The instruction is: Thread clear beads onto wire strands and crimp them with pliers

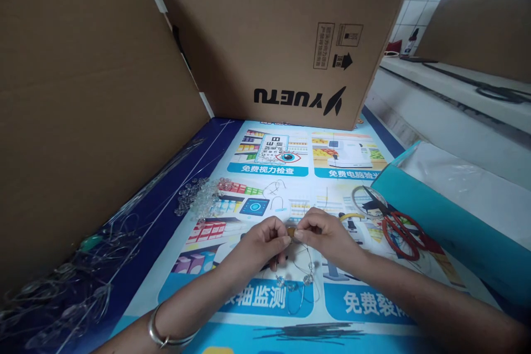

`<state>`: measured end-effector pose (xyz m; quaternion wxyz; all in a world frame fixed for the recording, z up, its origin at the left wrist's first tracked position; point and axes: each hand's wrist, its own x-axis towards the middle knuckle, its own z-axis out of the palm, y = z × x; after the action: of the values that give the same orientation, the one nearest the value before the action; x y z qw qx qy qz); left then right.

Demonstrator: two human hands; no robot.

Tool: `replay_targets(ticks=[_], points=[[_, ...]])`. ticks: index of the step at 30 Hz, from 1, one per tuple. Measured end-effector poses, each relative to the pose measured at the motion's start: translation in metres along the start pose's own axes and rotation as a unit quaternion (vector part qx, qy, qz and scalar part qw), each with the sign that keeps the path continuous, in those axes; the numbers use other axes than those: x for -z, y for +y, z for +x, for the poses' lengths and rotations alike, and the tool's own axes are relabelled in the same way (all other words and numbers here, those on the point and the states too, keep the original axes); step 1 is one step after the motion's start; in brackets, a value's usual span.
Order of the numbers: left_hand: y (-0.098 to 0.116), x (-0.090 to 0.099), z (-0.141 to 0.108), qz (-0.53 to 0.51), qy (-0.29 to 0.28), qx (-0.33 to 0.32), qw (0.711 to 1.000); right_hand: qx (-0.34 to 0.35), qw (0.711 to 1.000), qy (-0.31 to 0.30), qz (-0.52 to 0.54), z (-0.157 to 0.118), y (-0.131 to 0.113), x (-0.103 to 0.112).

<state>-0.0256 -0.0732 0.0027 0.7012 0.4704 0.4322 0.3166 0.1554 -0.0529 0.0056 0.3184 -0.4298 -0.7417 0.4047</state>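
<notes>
My left hand (267,243) and my right hand (321,232) meet over the printed sheet, each closed with thumb and forefinger pinched. A small amber-brown piece (291,230) shows between the fingertips; I cannot tell which hand grips it. From the fingers hangs a thin dark wire strung with several clear beads (291,286), looping down toward me. The wire's ends are hidden by the fingers. Beyond my left hand lies a pile of loose clear beads (199,196).
Red-handled scissors (404,232) and a roll of tape (365,202) lie right, beside a teal box (456,221). Cut wires (309,332) lie in front. Finished-looking wire pieces (74,293) tangle at left. Cardboard walls (269,33) stand behind and left.
</notes>
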Motion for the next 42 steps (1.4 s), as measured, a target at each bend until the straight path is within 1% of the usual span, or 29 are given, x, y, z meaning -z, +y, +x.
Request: replay_targets(ticks=[4,7,10,15,18,21,23,25,28,30,32,34,36,38,42], points=[[0.001,0.002,0.0,0.008,-0.02,-0.009,1.0,-0.005,1.0,-0.002,0.006,0.001,0.002,-0.001],[0.0,0.002,0.001,0.007,-0.022,-0.009,1.0,0.0,1.0,-0.008,0.01,0.001,0.004,-0.001],[-0.002,0.003,0.002,0.015,-0.015,-0.01,1.0,0.002,1.0,-0.014,0.007,0.001,0.004,-0.001],[-0.005,0.002,0.002,0.086,0.012,-0.051,0.995,0.0,1.0,-0.02,-0.005,0.001,0.004,-0.003],[-0.005,0.002,0.001,0.095,0.021,-0.049,0.994,0.006,0.999,-0.03,-0.015,0.002,0.002,-0.002],[-0.004,0.003,0.0,0.088,0.027,-0.031,0.995,0.009,0.998,-0.039,-0.044,0.002,0.0,0.005],[-0.004,0.006,0.0,0.079,0.03,-0.025,0.996,0.012,0.995,-0.035,-0.097,-0.001,-0.002,0.016],[-0.004,0.008,0.001,0.071,0.03,-0.023,0.997,0.03,0.978,-0.023,-0.205,-0.008,0.0,0.03],[-0.005,0.011,0.003,0.055,0.023,-0.015,0.998,0.052,0.92,-0.008,-0.389,-0.023,0.008,0.052],[-0.005,0.012,0.004,0.042,0.018,-0.01,0.999,0.058,0.887,-0.02,-0.457,-0.033,0.018,0.063],[-0.005,0.013,0.004,0.032,0.017,-0.005,0.999,0.065,0.868,-0.029,-0.491,-0.04,0.026,0.067],[-0.006,0.013,0.005,0.027,0.02,-0.004,0.999,0.065,0.854,-0.025,-0.516,-0.042,0.031,0.066],[-0.006,0.012,0.005,0.027,0.024,-0.007,0.999,0.07,0.84,-0.03,-0.537,-0.04,0.032,0.063],[-0.006,0.012,0.004,0.03,0.025,-0.009,0.999,0.078,0.828,-0.049,-0.553,-0.037,0.029,0.059],[-0.004,0.012,0.003,0.043,0.025,-0.011,0.999,0.079,0.823,-0.083,-0.556,-0.034,0.024,0.057]])
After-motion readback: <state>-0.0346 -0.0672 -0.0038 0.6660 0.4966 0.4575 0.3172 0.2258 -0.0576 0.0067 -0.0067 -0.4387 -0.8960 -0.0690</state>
